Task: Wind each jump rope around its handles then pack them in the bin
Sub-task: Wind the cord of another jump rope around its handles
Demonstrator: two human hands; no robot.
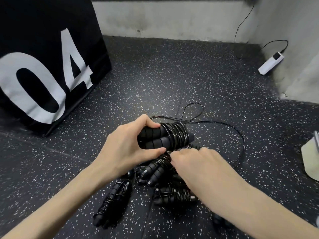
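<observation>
Pair of black foam-grip jump-rope handles (pixel 155 138), held side by side above the speckled rubber floor (pixel 155 80), roughly horizontal. Thin glossy black cord (pixel 174 135) coiled many turns around their right half; the unwound remainder (pixel 224 128) loops loosely on the floor behind. Several already-wound black rope bundles (pixel 110 204) lie heaped below.

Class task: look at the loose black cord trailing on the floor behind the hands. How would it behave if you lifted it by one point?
The loose cord lies in soft loops, so it would likely droop, not hold shape. It looks thin and glossy, so probably light and a bit slippery. It runs to the handles gripped by the left hand, so those might tug.
</observation>
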